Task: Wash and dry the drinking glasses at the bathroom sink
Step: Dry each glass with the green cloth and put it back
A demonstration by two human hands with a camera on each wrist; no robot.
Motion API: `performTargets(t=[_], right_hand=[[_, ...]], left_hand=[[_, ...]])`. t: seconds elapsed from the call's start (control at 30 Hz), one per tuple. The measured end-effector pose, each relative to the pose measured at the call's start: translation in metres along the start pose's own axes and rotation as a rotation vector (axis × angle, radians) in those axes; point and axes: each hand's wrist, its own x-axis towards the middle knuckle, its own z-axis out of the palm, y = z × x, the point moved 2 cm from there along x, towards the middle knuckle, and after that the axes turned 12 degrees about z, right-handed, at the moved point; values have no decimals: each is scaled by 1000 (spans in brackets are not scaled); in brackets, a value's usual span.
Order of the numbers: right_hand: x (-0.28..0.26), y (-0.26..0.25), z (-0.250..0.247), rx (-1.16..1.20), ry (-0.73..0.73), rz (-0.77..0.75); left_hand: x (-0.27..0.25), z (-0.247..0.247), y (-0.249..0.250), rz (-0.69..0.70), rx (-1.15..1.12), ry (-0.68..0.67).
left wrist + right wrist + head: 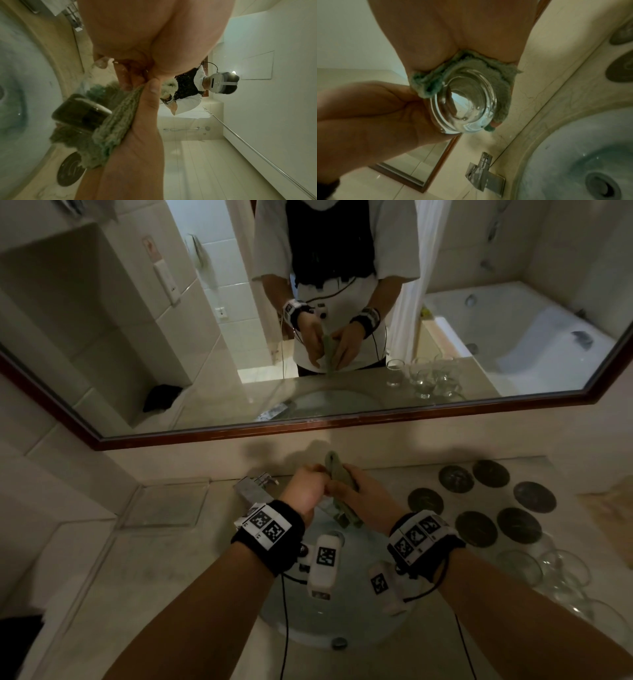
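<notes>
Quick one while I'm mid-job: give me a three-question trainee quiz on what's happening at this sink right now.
1. True or false: the clear drinking glass is standing on the counter.
2. Which hand presses the green fuzzy cloth against the glass?
A. left hand
B. right hand
3. Fill in: the round dark coasters lie to the ___ of the pale blue sink basin.

Key: 1 false, held over the basin; 2 B; 3 right.

- Left hand [137, 56]: palm fills the upper frame, fingers curled on a clear glass [80, 108].
- Right hand [137, 135]: thumb presses a green cloth [111, 129] against the glass.
- Sink basin [25, 81]: at left.
- Dark round coaster [68, 170]: on the counter.
- Mirror: reflects a person wearing a headset [221, 83].
</notes>
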Motion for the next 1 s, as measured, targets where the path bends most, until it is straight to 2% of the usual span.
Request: performTargets(t=[0.2, 0.33, 0.43, 0.5, 0.63, 0.77, 0.9, 1.0], right_hand=[[-16, -17, -5, 359, -103, 89], [-24, -19, -2, 601, -245, 157], [-26, -19, 1, 867, -344, 251], [-28, -23, 2, 951, -401, 283], [-28, -30, -1, 1031, -457, 302], [-29, -33, -4, 1072, -484, 313], [-28, -36, -2, 1042, -506, 317], [-25, -36, 4, 998, -501, 336]], left_hand=[[-4, -2, -2, 175, 18, -15], [-8, -8, -7, 228, -16, -24], [-8, -13, -8, 271, -24, -83], [-9, -17, -4, 327, -41, -117], [-11, -23, 3, 430, -17, -164], [-13, -33, 4, 475, 3, -222], [-14, -46, 6, 475, 28, -269], [-11, -56, 4, 396, 64, -265]])
